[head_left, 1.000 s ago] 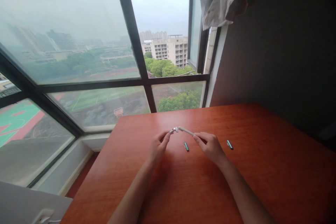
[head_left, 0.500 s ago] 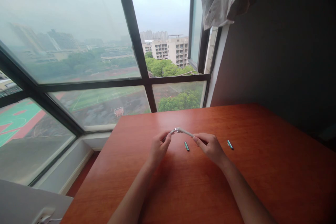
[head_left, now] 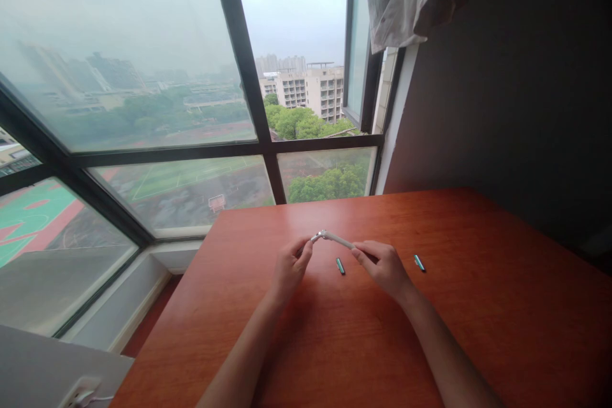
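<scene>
- Low at your far left, a white socket [head_left: 80,392] with a cord.
- Dark, straight window frame [head_left: 167,153] bars edge hazy glass.
- Your left hand [head_left: 291,264] is clamped on a slim silvery piece [head_left: 316,238], shiny like metal, above the glossy, reddish, wood-grained desk [head_left: 344,344].
- Its tip meets the end of a slim, matte grey stick [head_left: 340,241]; whether they touch, you cannot tell.
- Near you below the stick, a small oblong green-and-dark cartridge [head_left: 340,266] lies on the desk, any lettering too small to read.
- Your right hand [head_left: 382,264] pinches the stick's other end.
- High up, a wrinkled grey cloth [head_left: 406,3] hangs.
- Rightmost, a similar second cartridge [head_left: 419,262] lies apart from your hand.
</scene>
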`<act>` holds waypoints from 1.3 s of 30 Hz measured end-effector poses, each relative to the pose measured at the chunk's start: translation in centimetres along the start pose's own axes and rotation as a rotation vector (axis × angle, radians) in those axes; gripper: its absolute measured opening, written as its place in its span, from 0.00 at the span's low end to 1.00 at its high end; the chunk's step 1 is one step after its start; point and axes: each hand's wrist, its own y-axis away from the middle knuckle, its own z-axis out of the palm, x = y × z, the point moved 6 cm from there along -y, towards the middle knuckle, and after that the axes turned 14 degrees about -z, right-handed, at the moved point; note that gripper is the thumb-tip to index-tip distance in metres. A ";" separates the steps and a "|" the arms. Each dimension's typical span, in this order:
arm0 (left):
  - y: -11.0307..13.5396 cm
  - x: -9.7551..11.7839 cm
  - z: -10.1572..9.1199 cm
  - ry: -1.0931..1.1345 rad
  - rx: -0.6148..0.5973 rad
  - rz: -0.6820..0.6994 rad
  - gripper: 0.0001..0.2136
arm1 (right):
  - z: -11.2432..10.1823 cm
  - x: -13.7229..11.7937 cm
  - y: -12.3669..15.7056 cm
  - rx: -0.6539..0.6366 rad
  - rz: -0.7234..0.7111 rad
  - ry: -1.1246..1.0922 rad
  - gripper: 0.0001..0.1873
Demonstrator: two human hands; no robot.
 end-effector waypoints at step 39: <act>0.0 -0.3 0.1 0.027 0.001 -0.037 0.18 | 0.1 0.4 0.2 0.015 0.014 -0.007 0.14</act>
